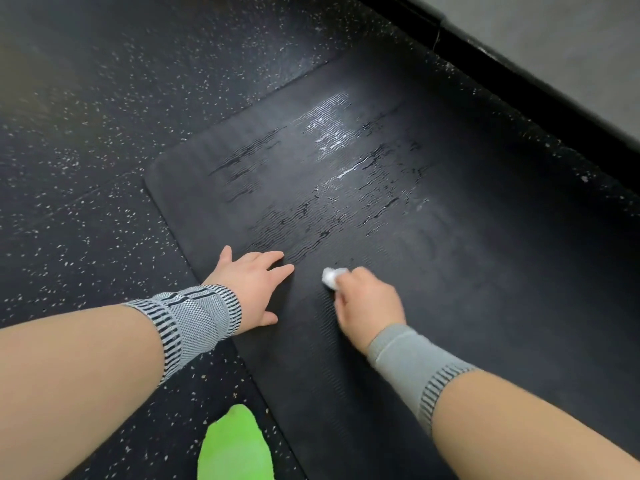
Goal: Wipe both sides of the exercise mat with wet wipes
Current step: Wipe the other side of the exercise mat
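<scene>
A black exercise mat (450,265) lies flat on the floor, its ribbed surface streaked with wet patches and white glints toward the far end. My right hand (369,301) grips a crumpled white wet wipe (331,277) and holds it down on the mat's near middle. My left hand (254,284) rests flat on the mat near its left edge, fingers spread and straight. Both wrists wear grey knitted bands.
Dark speckled rubber flooring (104,168) surrounds the mat. A black baseboard (519,81) and grey wall run along the upper right, close to the mat's far side. A bright green shape (235,445) lies on the floor by the mat's near left edge.
</scene>
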